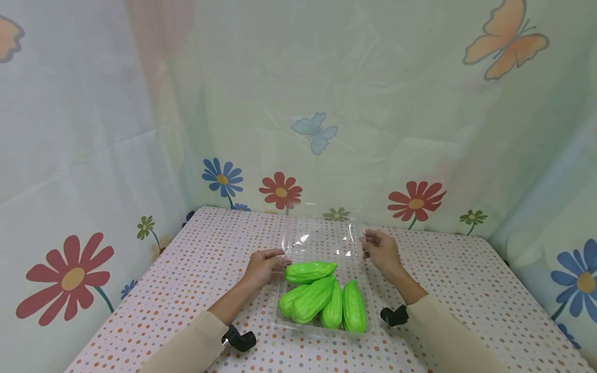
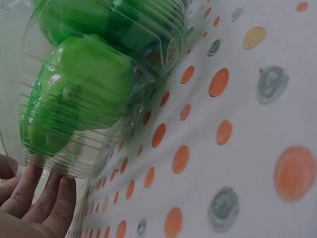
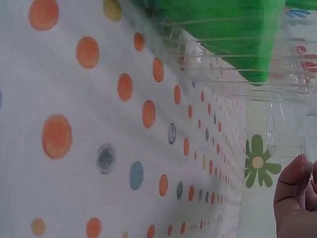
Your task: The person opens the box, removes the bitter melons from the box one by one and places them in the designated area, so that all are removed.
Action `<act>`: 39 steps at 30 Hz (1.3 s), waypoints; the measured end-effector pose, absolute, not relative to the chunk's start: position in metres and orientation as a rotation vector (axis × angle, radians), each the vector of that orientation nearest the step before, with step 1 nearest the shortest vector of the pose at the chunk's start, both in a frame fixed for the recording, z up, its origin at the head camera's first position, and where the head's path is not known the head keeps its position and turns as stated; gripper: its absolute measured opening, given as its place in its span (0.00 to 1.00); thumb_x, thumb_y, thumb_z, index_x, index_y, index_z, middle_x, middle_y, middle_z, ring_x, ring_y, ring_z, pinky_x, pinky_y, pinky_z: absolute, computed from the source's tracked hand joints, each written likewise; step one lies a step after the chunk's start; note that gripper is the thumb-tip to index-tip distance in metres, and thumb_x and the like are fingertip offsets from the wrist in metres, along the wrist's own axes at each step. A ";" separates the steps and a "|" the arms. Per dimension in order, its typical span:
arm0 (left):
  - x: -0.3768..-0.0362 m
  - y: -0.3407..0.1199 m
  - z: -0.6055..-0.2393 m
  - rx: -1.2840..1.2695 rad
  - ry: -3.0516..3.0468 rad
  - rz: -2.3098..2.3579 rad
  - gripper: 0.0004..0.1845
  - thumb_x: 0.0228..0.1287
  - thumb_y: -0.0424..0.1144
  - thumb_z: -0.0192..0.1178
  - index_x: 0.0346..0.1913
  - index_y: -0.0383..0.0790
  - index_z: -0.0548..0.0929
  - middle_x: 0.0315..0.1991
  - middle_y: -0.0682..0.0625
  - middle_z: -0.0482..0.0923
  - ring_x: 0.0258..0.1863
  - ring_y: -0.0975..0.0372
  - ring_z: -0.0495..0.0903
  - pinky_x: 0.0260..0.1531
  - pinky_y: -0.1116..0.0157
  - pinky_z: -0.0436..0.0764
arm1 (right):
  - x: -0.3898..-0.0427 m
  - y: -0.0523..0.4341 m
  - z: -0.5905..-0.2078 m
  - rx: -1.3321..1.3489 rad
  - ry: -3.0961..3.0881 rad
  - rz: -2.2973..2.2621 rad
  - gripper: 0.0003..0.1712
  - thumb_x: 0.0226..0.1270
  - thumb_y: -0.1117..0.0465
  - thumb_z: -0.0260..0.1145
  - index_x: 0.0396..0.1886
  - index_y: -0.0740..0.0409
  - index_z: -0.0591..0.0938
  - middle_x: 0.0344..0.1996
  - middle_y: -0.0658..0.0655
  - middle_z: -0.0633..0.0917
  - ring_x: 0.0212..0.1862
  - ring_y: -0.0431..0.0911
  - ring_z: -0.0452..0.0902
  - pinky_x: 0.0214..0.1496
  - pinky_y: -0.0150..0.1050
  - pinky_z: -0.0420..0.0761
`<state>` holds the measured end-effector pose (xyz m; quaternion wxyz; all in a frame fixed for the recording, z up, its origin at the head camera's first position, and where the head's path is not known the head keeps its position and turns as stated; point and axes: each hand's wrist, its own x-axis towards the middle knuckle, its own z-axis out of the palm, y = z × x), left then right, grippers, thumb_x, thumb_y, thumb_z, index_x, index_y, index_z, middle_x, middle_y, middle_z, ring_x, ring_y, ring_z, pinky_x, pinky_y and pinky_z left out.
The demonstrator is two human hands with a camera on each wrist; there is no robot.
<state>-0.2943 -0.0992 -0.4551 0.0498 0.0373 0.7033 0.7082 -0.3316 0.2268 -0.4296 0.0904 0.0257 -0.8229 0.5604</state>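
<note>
A clear plastic clamshell box (image 1: 370, 311) lies with its see-through lid (image 1: 322, 241) raised at the far side. Inside its base are several bright green, ridged, elongated fruits or vegetables (image 1: 354, 306), one lying crosswise at the back. My left hand (image 1: 263, 267) is at the back left corner, its extended fingers (image 2: 44, 203) touching the ribbed end wall; its thumb side is partly cut off in the left wrist view. At the lid's right edge, my right hand (image 1: 383, 252) pinches the thin plastic between thumb and fingertips (image 3: 295, 171).
A dotted cloth (image 1: 233, 228) covers the table. Hanging cloth (image 1: 350, 171) printed with flowers and butterflies encloses the back and sides. Dark wrist cameras (image 1: 241, 339) sit beside both sleeves, close to the box's front corners.
</note>
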 end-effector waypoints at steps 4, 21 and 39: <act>-0.295 -0.098 -0.457 0.099 2.144 2.159 0.22 0.73 0.33 0.55 0.66 0.29 0.76 0.49 0.39 0.87 0.40 0.59 0.88 0.45 0.57 0.89 | -0.334 0.225 -0.434 0.030 -2.435 1.728 0.20 0.77 0.69 0.56 0.65 0.73 0.72 0.55 0.74 0.78 0.47 0.62 0.79 0.35 0.33 0.87; -0.289 -0.101 -0.465 0.053 2.055 2.231 0.22 0.71 0.34 0.54 0.65 0.29 0.77 0.51 0.37 0.86 0.38 0.62 0.86 0.40 0.63 0.87 | -0.341 0.222 -0.455 -0.071 -2.493 1.731 0.21 0.78 0.67 0.53 0.66 0.74 0.73 0.37 0.67 0.79 0.29 0.44 0.78 0.28 0.34 0.85; -0.291 -0.100 -0.468 0.046 1.982 2.280 0.22 0.71 0.35 0.55 0.64 0.27 0.77 0.49 0.40 0.87 0.40 0.61 0.87 0.44 0.63 0.88 | -0.339 0.223 -0.461 -0.157 -2.580 1.642 0.20 0.80 0.63 0.54 0.62 0.73 0.77 0.36 0.64 0.84 0.29 0.42 0.78 0.26 0.33 0.82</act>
